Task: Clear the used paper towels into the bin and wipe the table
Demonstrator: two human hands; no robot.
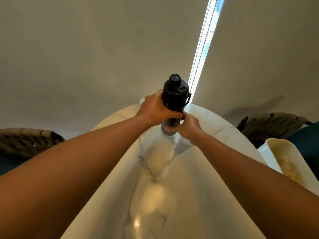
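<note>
I had both arms stretched out over the round marble worktop (155,195). My left hand (156,110) was closed around the middle of the black bottle (174,104), and my right hand (186,125) was closed around its lower part, the fingers wrapped near the base. The bottle was at the far side of the worktop; I could not tell if its bottom touched the surface or was just above it.

The bottle stood almost upright, its long axis vertical with a small lean, the screw cap pointing up and away from me, the carrying loop on the right side. I judged it a stiff bottle, maybe metal, with a smooth wall that can slip, and possibly heavy if full, so a grip around the body with a second hand low down seemed the safe place to hold it.

Of the paper towels, I saw only a small white corner (141,101) behind my left hand, at the far edge of the worktop; it could be a towel, but I was not sure. Such paper would be light and soft, easy to crumple in one hand. The white bin (274,144) stood just beside the worktop on my right, open at the top. The worktop near me looked bare.
</note>
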